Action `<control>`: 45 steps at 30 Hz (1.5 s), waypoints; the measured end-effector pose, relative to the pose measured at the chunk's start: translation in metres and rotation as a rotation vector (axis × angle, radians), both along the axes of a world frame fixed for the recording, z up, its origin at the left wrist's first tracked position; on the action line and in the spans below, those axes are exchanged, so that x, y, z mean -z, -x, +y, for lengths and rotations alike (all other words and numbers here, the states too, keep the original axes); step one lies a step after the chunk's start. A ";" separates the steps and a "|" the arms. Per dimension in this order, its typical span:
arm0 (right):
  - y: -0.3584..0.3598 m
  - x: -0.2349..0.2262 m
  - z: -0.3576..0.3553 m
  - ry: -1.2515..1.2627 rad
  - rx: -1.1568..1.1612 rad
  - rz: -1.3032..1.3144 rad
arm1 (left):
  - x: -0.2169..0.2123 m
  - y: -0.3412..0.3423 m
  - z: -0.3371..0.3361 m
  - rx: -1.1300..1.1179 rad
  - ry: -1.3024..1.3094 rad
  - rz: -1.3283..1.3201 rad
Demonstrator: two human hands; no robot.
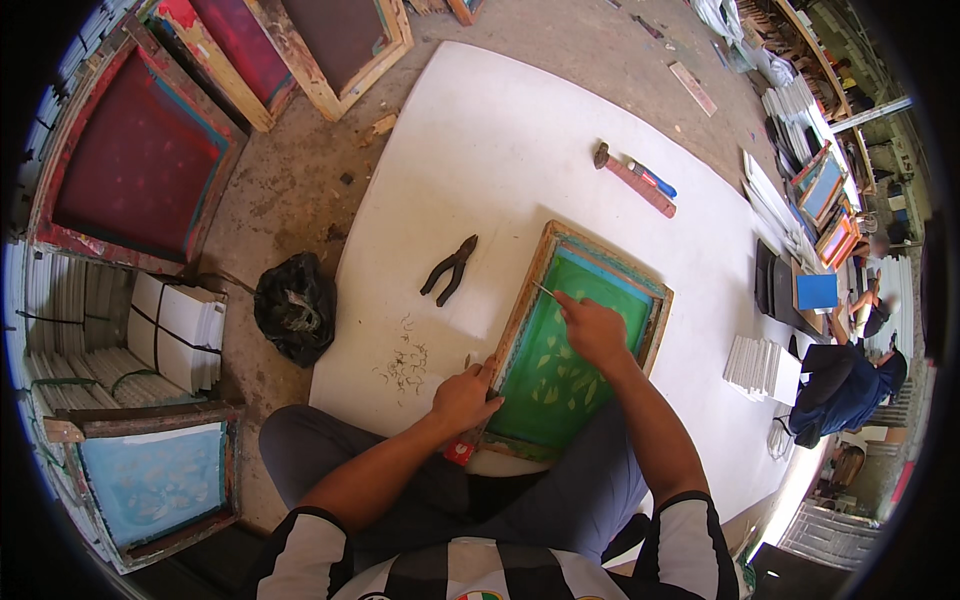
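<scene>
So the green screen frame is sitting on the white board right over your lap, your left hand clamped on its near-left edge, your right hand pinched shut on a thin tool against the frame, pliers lying just left.

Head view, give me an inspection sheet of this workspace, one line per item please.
Surface: white board on a dirty concrete floor.
Job's things: wooden screen frame with green mesh; left hand grips its near edge, right hand holds a thin tool to the frame's edge.
Clutter: pliers, small bent bits, hammer, black bag.
Grippers: both hands closed.
Cables: nothing seen.
Surroundings: red screens, blue screen, white stacks, a seated person.
</scene>
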State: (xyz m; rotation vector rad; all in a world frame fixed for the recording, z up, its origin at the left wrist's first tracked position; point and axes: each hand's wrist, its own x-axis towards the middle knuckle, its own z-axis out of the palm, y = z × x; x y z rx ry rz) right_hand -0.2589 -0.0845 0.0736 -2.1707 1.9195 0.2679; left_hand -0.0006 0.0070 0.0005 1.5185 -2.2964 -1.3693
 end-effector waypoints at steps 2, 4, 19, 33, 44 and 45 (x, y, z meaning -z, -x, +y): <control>-0.013 -0.011 -0.005 -0.059 -0.013 0.106 | 0.000 0.000 0.001 0.002 0.016 -0.009; -0.010 -0.012 -0.009 -0.051 -0.049 0.112 | -0.003 0.001 0.000 0.007 0.024 -0.022; 0.005 -0.017 -0.032 -0.192 -0.065 -0.078 | 0.008 0.001 0.003 -0.022 0.073 0.023; 0.039 0.016 -0.032 -0.087 -0.066 -0.229 | 0.011 -0.002 0.001 -0.010 0.044 0.026; 0.039 0.020 -0.027 -0.557 0.596 -0.801 | 0.007 -0.001 -0.001 0.008 0.013 0.011; 0.041 0.025 -0.022 -0.307 0.404 -0.655 | 0.007 -0.001 -0.001 0.006 0.013 0.013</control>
